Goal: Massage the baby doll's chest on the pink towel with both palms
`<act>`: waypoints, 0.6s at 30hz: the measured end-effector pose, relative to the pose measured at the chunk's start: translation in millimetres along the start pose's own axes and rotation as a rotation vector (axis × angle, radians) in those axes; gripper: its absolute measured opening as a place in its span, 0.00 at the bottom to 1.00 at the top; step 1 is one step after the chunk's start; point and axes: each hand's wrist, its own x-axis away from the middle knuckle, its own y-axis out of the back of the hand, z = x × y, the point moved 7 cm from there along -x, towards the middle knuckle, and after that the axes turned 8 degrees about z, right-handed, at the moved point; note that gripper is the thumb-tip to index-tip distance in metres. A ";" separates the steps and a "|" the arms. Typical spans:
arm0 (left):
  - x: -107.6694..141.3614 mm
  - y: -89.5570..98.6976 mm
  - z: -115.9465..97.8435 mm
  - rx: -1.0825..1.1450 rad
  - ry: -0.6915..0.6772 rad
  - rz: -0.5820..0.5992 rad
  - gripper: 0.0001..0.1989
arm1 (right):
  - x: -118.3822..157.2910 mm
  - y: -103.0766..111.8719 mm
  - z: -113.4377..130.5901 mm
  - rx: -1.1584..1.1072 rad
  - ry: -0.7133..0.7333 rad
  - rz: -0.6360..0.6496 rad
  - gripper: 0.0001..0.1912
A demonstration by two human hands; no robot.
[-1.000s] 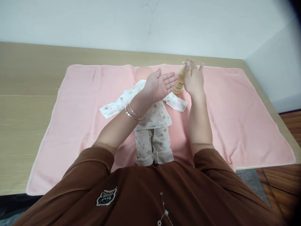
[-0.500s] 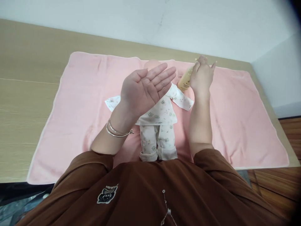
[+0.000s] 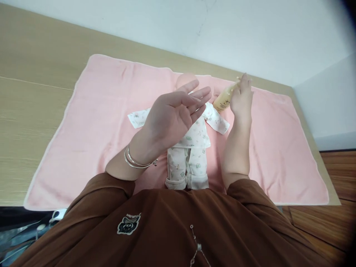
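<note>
My left hand [image 3: 172, 116] is held palm up over the chest of a doll [image 3: 187, 79], its fingers stretched out and the thumb bent in over the palm. Nothing solid lies in that palm. The doll wears a white patterned top [image 3: 194, 135] and matching trousers [image 3: 178, 165] with turned-up cuffs; my left hand hides most of its head and part of the top. At the doll's upper right is a yellow pump bottle [image 3: 223, 99]. My right hand [image 3: 241, 98] is right beside its pump, seen edge-on with fingers extended; whether it touches the bottle is unclear.
A pink blanket [image 3: 278, 148] with white edging lies under the doll on a light wooden table [image 3: 30, 111]. A white wall [image 3: 250, 33] rises behind the table. Brown wooden flooring [image 3: 333, 218] shows at the lower right.
My left thumb has swung inward over the palm and the hand has tilted. My right hand has turned edge-on, its spread fingers now drawn together beside the bottle. The view has shifted slightly.
</note>
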 end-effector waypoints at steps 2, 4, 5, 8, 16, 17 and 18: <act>0.4 -4.0 3.6 0.064 0.042 0.001 0.34 | 13.3 5.6 15.6 -0.043 -0.015 0.007 0.39; 0.0 -9.1 7.0 0.126 0.079 0.014 0.33 | 33.4 11.1 44.1 -0.063 0.047 0.027 0.38; -0.1 -11.9 8.3 0.153 0.095 0.022 0.33 | 45.5 12.1 60.9 -0.083 0.099 0.050 0.37; 1.0 -20.4 7.4 0.217 0.086 0.067 0.37 | 86.4 6.7 114.3 -0.150 0.340 0.132 0.36; 15.0 -3.7 -10.5 0.179 -0.079 0.048 0.44 | 188.1 -26.9 188.5 0.341 0.667 0.152 0.51; 15.9 -1.8 -15.6 0.229 -0.146 0.057 0.42 | 199.4 -29.3 194.0 0.401 0.709 0.194 0.54; 16.7 -1.2 -20.1 0.266 -0.209 0.068 0.40 | 208.7 -30.0 198.0 0.455 0.736 0.231 0.54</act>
